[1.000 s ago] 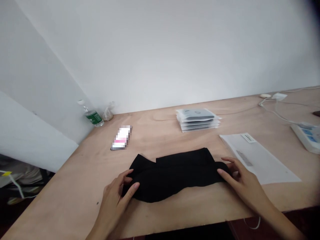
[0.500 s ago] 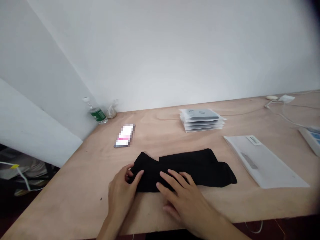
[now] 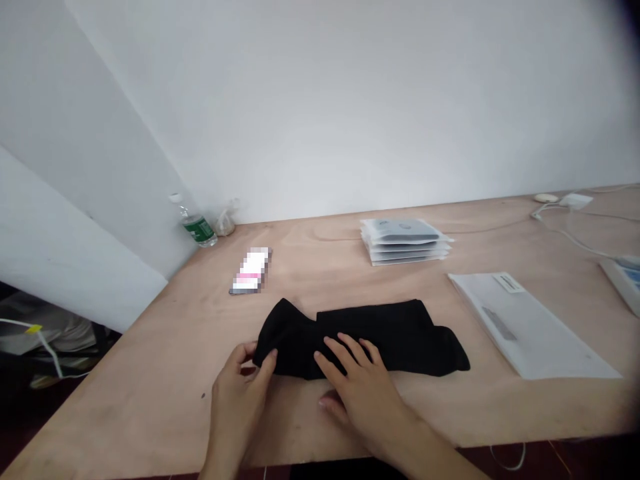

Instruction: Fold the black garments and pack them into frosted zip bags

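Observation:
A folded black fabric piece (image 3: 390, 337), possibly a sock or similar knit garment, lies lengthwise on the plywood table (image 3: 150, 373). My left hand (image 3: 237, 393) holds its left end, with the thumb on top and the fingers at the edge. My right hand (image 3: 363, 393) rests on the middle of the fabric, fingers spread and pressing down, with the thumb off the cloth near its front edge.
Behind the fabric are a stack of plastic-wrapped packets (image 3: 404, 242) and a pixelated phone-like object (image 3: 251, 271). A flat white plastic sleeve (image 3: 525, 330) lies to the right. A water bottle (image 3: 196, 225) stands in the far corner, and a power strip (image 3: 623, 277) sits at the right edge.
My right hand has moved from the fabric's right end to its middle and lies flat on top. The fabric now lies flatter and straighter. My left hand stays at the left end.

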The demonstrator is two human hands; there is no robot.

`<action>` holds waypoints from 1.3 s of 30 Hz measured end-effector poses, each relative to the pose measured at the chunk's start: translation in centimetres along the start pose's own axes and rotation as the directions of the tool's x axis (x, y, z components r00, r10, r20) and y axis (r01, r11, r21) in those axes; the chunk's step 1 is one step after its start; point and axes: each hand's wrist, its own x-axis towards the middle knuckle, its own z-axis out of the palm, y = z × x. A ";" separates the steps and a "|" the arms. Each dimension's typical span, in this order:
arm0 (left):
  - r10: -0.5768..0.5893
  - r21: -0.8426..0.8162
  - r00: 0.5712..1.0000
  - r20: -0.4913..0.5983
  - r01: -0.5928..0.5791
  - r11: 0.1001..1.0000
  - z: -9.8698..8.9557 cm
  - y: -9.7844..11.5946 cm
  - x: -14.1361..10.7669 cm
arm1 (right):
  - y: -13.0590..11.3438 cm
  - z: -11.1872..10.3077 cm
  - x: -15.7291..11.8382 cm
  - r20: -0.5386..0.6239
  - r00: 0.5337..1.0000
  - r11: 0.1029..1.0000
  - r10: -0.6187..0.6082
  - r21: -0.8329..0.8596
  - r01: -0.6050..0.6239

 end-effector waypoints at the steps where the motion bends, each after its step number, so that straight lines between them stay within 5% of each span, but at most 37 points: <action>1: 0.033 0.010 0.999 -0.042 -0.033 0.999 0.2 0.9 -0.2 | -0.2 0.0 0.3 -0.001 1.000 1.000 0.005 0.015 -0.005; 5: 0.294 0.153 0.950 -0.103 -0.277 0.949 2.3 3.6 -1.5 | -0.4 -1.3 0.7 -0.053 0.997 0.993 0.053 0.107 -0.047; 9: 0.606 0.211 0.793 0.063 -0.604 0.769 5.8 3.9 -2.9 | 0.5 -3.2 -0.6 -0.186 0.941 0.949 0.281 0.202 -0.243; 11: 0.666 0.224 0.729 0.157 -0.683 0.695 7.1 3.7 -3.3 | 1.2 -3.5 -1.3 -0.222 0.919 0.939 0.325 0.194 -0.285; 16: 0.714 0.224 0.636 0.294 -0.772 0.595 7.3 3.2 -3.8 | 2.6 -2.6 -1.6 -0.180 0.960 0.977 0.215 0.032 -0.213; 18: 0.704 0.214 0.662 0.255 -0.749 0.627 6.5 2.9 -3.8 | 2.8 -2.0 -1.4 -0.164 0.963 0.977 0.212 0.002 -0.214; 22: 0.394 0.312 0.919 0.023 -0.380 0.871 5.3 2.3 -3.5 | 2.3 -2.0 -1.0 -0.152 0.964 0.975 0.220 0.003 -0.222; 24: 0.213 0.376 0.977 0.026 -0.207 0.903 5.4 2.5 -3.3 | 2.2 -2.7 -1.4 -0.173 0.964 0.979 0.204 0.023 -0.203; 27: 0.123 0.409 0.991 0.058 -0.136 0.902 6.3 3.3 -3.1 | 3.6 -4.3 -3.2 -0.321 0.916 0.970 0.241 0.041 -0.241; 30: 0.086 0.299 0.995 0.041 -0.095 0.950 7.0 3.8 -3.0 | 6.7 -5.6 -5.9 -0.482 0.783 0.905 0.392 0.050 -0.422; 32: 0.054 0.139 0.998 0.040 -0.059 0.988 7.1 3.8 -2.9 | 8.7 -6.1 -7.4 -0.419 0.731 0.832 0.539 0.132 -0.538; 36: 0.036 -0.119 0.995 -0.094 -0.047 0.992 6.3 4.0 -2.6 | 9.3 -6.5 -7.2 -0.114 0.744 0.707 0.658 0.433 -0.559; 39: 0.150 -0.137 0.953 -0.261 -0.191 0.972 6.1 4.9 -2.4 | 7.7 -6.1 -4.5 -0.089 0.787 0.669 0.610 0.589 -0.452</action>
